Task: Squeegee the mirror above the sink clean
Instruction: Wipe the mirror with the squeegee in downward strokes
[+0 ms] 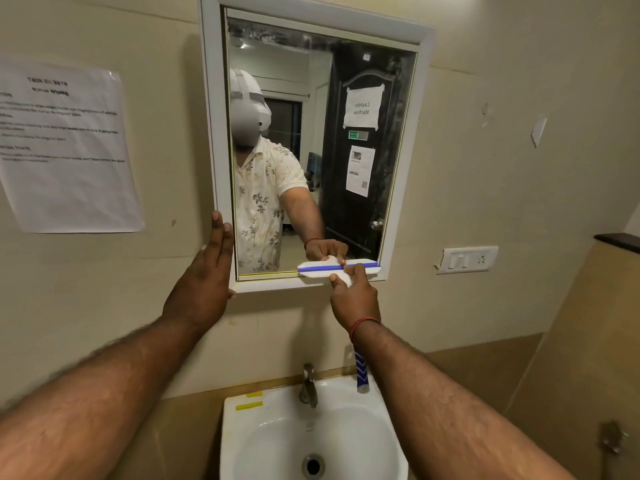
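Note:
A white-framed mirror hangs on the beige wall above a white sink. A white squeegee with a blue rubber strip lies level against the glass at the mirror's bottom right edge. My right hand is shut on its head from below, and the blue-and-white handle sticks out under my wrist. My left hand rests flat, fingers together, on the frame's lower left corner. The glass reflects me and a dark door behind.
A metal tap stands at the sink's back edge, directly below the squeegee. Yellow tape strips mark the sink's left rim. A printed sheet is taped to the wall at left. A switch plate sits right of the mirror.

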The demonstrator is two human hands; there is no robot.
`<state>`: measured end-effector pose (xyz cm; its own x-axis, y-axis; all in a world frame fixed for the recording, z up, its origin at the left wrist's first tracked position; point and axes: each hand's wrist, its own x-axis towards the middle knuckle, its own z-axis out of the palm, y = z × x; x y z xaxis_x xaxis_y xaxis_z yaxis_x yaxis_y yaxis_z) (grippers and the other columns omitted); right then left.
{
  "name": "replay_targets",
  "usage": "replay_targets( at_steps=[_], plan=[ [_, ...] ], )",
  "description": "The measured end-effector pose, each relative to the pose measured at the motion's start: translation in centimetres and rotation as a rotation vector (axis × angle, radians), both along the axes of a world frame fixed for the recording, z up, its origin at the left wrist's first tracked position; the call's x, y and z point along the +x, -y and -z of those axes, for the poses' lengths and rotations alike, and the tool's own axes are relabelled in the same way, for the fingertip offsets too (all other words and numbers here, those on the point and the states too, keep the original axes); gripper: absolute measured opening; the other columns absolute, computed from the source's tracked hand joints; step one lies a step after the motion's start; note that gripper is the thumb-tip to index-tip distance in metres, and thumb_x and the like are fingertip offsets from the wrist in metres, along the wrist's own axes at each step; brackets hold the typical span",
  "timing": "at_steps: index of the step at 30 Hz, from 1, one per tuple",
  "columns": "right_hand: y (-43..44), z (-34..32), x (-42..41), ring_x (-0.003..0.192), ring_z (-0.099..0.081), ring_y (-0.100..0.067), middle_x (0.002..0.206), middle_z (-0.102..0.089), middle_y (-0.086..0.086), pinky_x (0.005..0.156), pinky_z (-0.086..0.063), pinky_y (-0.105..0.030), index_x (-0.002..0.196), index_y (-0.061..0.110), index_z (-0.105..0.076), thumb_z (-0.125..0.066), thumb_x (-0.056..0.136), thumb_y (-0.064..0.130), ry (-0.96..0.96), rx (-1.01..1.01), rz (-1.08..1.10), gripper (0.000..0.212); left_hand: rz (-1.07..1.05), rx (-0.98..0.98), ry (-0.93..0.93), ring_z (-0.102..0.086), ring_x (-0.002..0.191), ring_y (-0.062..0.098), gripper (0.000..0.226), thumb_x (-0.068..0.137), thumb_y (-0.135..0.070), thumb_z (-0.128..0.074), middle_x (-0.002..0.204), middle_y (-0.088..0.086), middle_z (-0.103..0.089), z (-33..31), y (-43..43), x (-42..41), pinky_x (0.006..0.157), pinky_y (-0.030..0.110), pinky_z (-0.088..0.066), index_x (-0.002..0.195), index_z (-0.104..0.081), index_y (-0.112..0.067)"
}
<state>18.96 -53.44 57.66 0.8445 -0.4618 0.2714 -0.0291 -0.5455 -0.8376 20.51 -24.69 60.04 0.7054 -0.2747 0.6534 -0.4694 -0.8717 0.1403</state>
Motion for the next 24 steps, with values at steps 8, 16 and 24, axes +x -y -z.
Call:
replay_targets(
  at_steps=[8,16,24],
  plan=[
    [0.2,-2.2,0.2,0.096,-0.069,-0.024,0.108,-0.065,-0.003,0.089,-0.065,-0.048,0.140,0.035,-0.046,-0.058,0.109,0.039,-0.122,-0.100,-0.030,0.034,-0.061,0.093,-0.044,-0.063,0.131,0.049,0.152,0.069,-0.004,-0.104,0.183,0.005,0.030,0.2,-0.3,-1.8,0.089,0.048,-0.064,0.176,0.003,-0.009],
    [0.2,-4.6,0.2,0.102,-0.068,-0.028,0.118,-0.068,-0.007,0.092,-0.062,-0.047,0.136,0.029,-0.051,-0.057,0.106,0.044,-0.239,-0.297,-0.045,0.035,-0.208,0.443,0.035,-0.023,0.168,0.045,0.169,0.054,-0.065,-0.104,0.181,0.032,0.016,-1.1,-1.7,-2.8,0.136,0.064,-0.018,0.172,-0.009,0.009],
    [0.3,-5.1,0.4,0.102,-0.067,-0.029,0.124,-0.069,-0.009,0.089,-0.060,-0.044,0.142,0.026,-0.047,-0.054,0.108,0.043,-0.292,-0.409,-0.042,0.039,-0.316,0.487,0.155,0.017,0.171,0.040,0.177,0.058,-0.087,-0.088,0.180,0.025,0.027,-8.5,-1.7,-2.1,0.138,0.062,-0.005,0.173,0.010,0.004]
  ],
)
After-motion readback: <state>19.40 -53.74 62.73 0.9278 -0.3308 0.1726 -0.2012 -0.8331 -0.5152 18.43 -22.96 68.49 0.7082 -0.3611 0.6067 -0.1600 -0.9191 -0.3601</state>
